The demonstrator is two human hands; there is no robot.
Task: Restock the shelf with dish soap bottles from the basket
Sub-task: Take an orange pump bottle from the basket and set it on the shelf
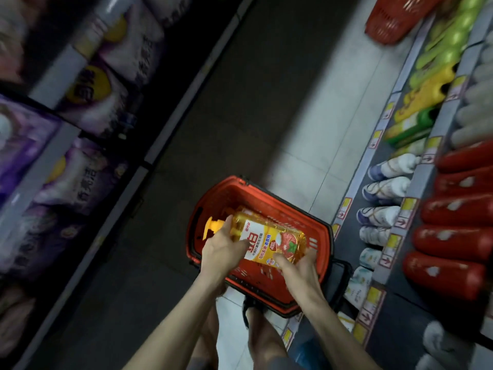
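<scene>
A yellow dish soap bottle (pixel 262 239) with an orange pump top lies on its side above the red shopping basket (pixel 213 193), which stands on the aisle floor. My left hand (pixel 224 248) grips the bottle near its neck end. At the bottle's base end, my right hand (pixel 301 265) holds it from below. The shelf (pixel 416 327) on the right carries rows of bottles, among them red bottles (pixel 453 236) and white bottles (pixel 384 188). Something yellow shows in the basket under the held bottle.
Shelves of purple and white packs (pixel 80 145) line the left side of the aisle. A second red basket (pixel 392 20) sits at the far end by the right shelf. Green and yellow bottles (pixel 426 84) fill the far part of that shelf. My feet are below the basket.
</scene>
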